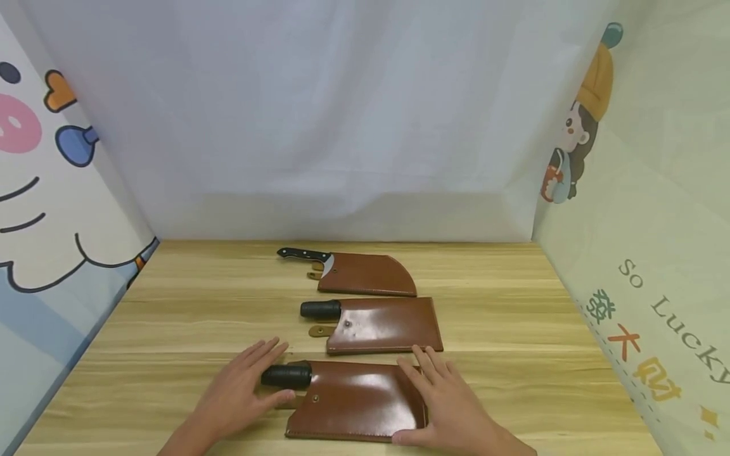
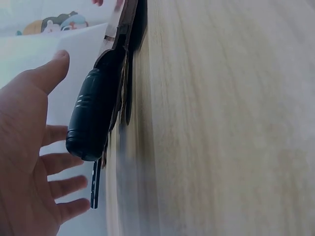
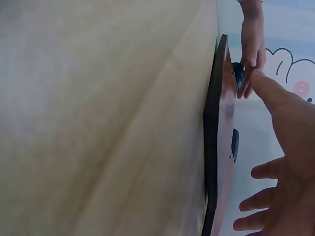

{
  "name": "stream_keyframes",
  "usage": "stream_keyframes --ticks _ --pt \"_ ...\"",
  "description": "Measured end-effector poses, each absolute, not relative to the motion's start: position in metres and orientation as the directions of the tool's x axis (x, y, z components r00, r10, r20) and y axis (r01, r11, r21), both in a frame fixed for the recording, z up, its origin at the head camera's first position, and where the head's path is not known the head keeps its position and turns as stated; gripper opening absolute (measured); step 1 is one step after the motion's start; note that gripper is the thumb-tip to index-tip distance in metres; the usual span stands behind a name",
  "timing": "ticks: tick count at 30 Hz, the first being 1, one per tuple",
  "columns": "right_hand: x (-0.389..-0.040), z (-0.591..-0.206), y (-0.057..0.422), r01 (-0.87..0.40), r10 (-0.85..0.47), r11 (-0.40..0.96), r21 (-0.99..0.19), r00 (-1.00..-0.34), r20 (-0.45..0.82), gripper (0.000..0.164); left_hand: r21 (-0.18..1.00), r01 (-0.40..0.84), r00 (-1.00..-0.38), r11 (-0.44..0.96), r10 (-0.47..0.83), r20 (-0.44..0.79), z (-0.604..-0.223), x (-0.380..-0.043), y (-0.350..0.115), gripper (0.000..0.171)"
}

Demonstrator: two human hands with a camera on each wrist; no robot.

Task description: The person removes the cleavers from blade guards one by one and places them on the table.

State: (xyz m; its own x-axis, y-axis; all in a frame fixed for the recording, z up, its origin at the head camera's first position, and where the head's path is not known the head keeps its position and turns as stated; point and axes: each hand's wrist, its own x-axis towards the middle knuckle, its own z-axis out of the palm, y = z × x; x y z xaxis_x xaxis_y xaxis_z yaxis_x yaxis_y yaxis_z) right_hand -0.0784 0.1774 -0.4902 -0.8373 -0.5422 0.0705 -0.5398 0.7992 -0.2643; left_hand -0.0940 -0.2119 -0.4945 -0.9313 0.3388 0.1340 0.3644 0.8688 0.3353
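Three cleavers in brown leather sheaths lie in a row from front to back in the head view. My left hand [image 1: 234, 392] is beside the black handle [image 1: 288, 376] of the nearest one, fingers spread. In the left wrist view, a gap shows between the palm and that handle [image 2: 91, 115]. At the other end of the nearest sheath [image 1: 356, 402] is my right hand [image 1: 456, 405], thumb and fingers apart around its right edge. The right wrist view shows the right hand [image 3: 295, 142] holding nothing. Whether its fingertips touch the leather, I cannot tell.
Behind the nearest cleaver lies the middle sheath [image 1: 393, 329] with a short black handle [image 1: 320, 310]. Farther back, a curved sheath [image 1: 367, 275] holds a cleaver with a riveted handle [image 1: 302, 254]. The wooden tabletop [image 1: 513, 316] meets printed cloth on both sides and a white cloth [image 1: 365, 126] behind.
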Motion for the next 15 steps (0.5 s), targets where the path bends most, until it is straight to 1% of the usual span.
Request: stream_keyframes --ticks 6,11,15 --pt "-0.079 -0.495 0.173 -0.524 -0.560 0.793 -0.311 -0.827 -0.036 0.122 0.400 0.367 -0.928 0.840 0.364 0.086 -0.496 -0.098 -0.212 0.088" --pt "-0.081 -0.498 0.172 -0.563 -0.597 0.777 -0.281 -0.801 -0.048 0.124 0.430 0.369 -0.922 0.824 0.384 0.055 -0.496 -0.102 -0.212 0.084" --pt "-0.084 -0.499 0.168 -0.574 -0.608 0.779 -0.251 -0.789 -0.084 0.124 0.447 0.378 -0.914 0.811 0.404 0.039 -0.497 -0.105 -0.212 0.079"
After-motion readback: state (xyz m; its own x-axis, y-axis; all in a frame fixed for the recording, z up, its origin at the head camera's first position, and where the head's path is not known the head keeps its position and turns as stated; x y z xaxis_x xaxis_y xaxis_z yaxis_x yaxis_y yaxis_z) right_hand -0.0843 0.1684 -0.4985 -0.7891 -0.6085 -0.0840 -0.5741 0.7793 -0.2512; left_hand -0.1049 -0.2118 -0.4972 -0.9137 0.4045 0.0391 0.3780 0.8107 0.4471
